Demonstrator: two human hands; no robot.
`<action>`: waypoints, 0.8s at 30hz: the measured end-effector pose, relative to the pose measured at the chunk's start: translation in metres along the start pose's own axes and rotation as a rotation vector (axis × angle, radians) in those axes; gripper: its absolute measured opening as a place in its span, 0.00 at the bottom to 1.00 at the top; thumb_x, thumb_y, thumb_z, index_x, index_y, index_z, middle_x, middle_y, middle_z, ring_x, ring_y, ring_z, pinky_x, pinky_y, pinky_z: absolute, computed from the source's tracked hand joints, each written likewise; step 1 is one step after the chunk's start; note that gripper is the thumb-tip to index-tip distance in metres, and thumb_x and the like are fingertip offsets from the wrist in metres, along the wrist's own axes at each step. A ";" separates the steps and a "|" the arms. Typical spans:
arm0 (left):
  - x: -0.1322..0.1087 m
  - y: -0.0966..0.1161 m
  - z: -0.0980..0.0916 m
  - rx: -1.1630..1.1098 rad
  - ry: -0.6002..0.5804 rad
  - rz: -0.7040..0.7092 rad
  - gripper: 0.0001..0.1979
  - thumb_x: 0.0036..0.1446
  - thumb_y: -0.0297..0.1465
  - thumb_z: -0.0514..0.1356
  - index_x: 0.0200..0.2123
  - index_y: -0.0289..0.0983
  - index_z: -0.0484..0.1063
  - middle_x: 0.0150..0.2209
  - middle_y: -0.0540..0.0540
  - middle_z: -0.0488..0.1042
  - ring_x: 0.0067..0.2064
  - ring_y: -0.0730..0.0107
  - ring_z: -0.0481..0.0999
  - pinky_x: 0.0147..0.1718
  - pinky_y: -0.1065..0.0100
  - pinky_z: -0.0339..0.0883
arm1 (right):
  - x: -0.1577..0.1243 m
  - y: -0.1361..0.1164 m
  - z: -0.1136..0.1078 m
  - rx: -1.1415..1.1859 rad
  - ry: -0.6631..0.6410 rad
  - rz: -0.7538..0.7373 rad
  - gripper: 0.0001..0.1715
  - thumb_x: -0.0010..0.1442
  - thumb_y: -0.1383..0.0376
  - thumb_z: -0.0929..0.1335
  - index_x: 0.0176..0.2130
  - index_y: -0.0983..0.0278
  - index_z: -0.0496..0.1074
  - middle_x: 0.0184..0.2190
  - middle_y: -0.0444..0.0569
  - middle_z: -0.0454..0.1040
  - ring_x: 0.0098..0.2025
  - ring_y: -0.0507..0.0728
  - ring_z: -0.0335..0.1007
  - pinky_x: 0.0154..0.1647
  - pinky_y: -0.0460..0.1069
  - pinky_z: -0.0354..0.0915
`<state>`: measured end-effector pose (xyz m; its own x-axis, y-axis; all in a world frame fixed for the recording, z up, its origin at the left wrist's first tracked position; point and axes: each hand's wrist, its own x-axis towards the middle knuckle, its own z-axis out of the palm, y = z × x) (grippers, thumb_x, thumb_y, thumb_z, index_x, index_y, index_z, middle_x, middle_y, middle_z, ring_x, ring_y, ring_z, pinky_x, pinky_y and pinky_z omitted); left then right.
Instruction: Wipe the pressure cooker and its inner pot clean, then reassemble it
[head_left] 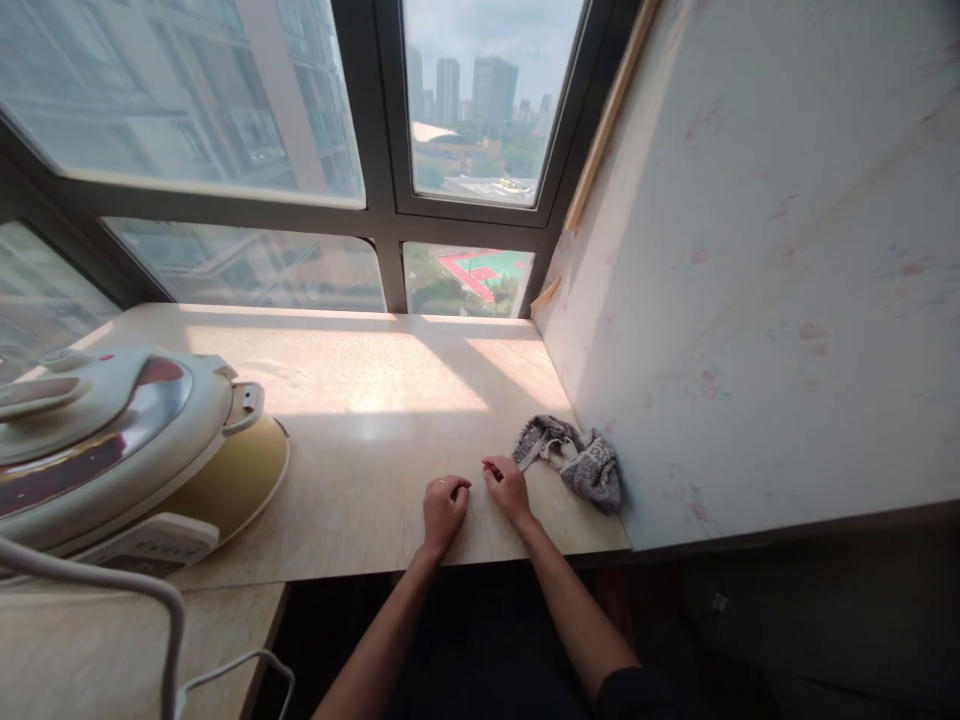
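Note:
Both hands rest on the pale countertop (360, 500) near its front edge, a small gap between them. My left hand (446, 512) has its fingers curled in loosely, a ring on one finger, and no object shows in it. Angled inward opposite it, my right hand (506, 488) is also loosely curled, with only shadow visible inside the fingers. Just to the right of that hand lies a crumpled grey-and-white cloth (574, 460) against the wall, close to the fingers but not held.
A large cream-and-gold electric cooker (255, 470) with a lid stands on the left. A grey cord (169, 600) loops in front of it. Dark-framed windows (386, 215) rise behind the countertop. A flower-patterned wall panel (750, 300) bounds the right side.

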<state>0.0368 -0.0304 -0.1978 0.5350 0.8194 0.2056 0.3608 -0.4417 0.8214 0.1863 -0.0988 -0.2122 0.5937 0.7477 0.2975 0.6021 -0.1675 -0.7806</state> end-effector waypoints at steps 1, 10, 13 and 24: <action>0.000 0.000 0.000 0.004 0.001 -0.001 0.10 0.55 0.25 0.57 0.30 0.40 0.78 0.33 0.47 0.82 0.39 0.61 0.79 0.49 0.57 0.67 | 0.000 0.000 0.000 0.009 -0.005 0.001 0.14 0.59 0.66 0.64 0.39 0.61 0.79 0.37 0.52 0.81 0.40 0.60 0.76 0.47 0.54 0.71; -0.001 0.005 0.001 0.032 0.014 -0.031 0.10 0.55 0.23 0.57 0.30 0.39 0.78 0.33 0.46 0.82 0.39 0.63 0.79 0.48 0.58 0.66 | -0.004 0.002 -0.004 0.086 -0.038 0.015 0.16 0.58 0.63 0.64 0.40 0.63 0.79 0.36 0.53 0.80 0.38 0.59 0.75 0.42 0.53 0.71; -0.003 0.008 0.002 0.034 0.018 -0.044 0.10 0.55 0.22 0.58 0.30 0.39 0.79 0.33 0.47 0.82 0.39 0.64 0.79 0.49 0.60 0.66 | -0.006 0.003 -0.007 0.108 -0.047 0.028 0.17 0.58 0.61 0.64 0.41 0.64 0.79 0.36 0.54 0.80 0.37 0.59 0.75 0.41 0.54 0.72; -0.005 0.013 0.002 0.016 0.034 -0.070 0.12 0.53 0.19 0.58 0.29 0.39 0.80 0.33 0.47 0.83 0.38 0.64 0.79 0.48 0.61 0.66 | -0.009 0.005 -0.010 0.103 -0.059 0.050 0.19 0.58 0.56 0.65 0.40 0.64 0.79 0.38 0.56 0.81 0.36 0.60 0.75 0.41 0.55 0.73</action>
<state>0.0406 -0.0406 -0.1890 0.4822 0.8602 0.1658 0.4087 -0.3883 0.8259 0.1888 -0.1130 -0.2134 0.5871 0.7773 0.2259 0.5126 -0.1410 -0.8470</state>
